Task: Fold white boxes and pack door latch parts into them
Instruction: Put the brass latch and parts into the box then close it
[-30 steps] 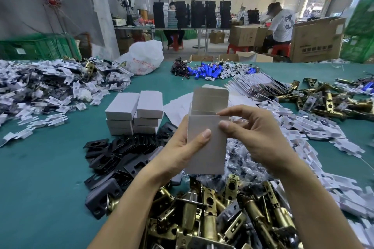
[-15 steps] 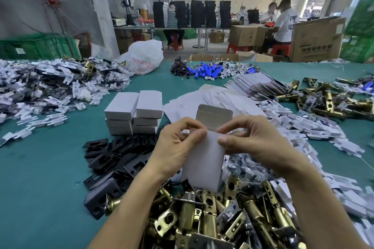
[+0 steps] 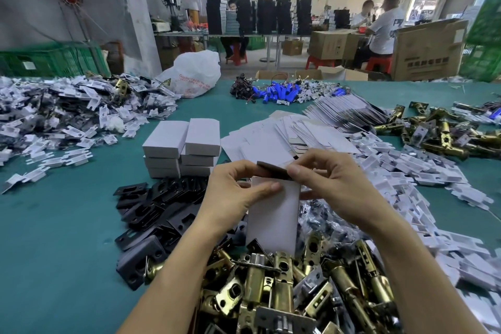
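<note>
Box (image 3: 272, 217), gripped upright by the left hand (image 3: 238, 195) above the latches (image 3: 282, 293) at the tabletop's near edge, has its flap (image 3: 272, 169) pinched down by the right hand (image 3: 336, 187); tucking it in seems next.

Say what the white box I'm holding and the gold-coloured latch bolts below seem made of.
White box: likely thin matte paperboard; its flap is bent over, underside brownish.
Gold-coloured latch bolts: metal, shiny brass-like finish with bright glints; alloy unclear.
</note>
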`<state>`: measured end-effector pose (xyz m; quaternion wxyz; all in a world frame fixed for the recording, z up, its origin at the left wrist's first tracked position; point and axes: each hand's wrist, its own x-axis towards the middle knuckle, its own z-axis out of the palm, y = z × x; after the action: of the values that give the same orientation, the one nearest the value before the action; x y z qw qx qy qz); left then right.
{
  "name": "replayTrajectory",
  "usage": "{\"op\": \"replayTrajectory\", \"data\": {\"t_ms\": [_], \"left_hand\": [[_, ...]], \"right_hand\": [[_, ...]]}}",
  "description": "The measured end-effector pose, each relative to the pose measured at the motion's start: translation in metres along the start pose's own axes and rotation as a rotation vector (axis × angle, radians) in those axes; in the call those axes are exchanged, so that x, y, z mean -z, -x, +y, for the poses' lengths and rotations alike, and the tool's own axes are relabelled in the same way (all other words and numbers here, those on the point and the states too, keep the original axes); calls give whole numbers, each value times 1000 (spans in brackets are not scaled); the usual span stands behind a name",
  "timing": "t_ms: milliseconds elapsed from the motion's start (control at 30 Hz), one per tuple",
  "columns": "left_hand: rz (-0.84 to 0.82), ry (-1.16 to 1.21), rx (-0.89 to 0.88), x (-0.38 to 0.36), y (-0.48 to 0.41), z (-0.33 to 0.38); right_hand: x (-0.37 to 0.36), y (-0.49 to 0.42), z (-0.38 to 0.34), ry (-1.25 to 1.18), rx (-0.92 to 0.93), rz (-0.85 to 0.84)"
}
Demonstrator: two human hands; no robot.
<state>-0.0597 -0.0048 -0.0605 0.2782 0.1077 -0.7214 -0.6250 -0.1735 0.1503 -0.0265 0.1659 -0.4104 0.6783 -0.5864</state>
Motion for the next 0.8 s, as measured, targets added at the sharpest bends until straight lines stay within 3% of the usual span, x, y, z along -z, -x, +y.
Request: {"op": "replayTrajectory", "data": {"t_ms": [333,567,800], "left_hand": [[39,6,-41,-2,1,1],[7,131,71,0,-5,-2],[-88,149,16,-2,-3,0]], "right_hand": [[1,0,0,101,15,71],[-3,-2,-2,181,6,177],[-6,-3,-6,164,20,156]]}}
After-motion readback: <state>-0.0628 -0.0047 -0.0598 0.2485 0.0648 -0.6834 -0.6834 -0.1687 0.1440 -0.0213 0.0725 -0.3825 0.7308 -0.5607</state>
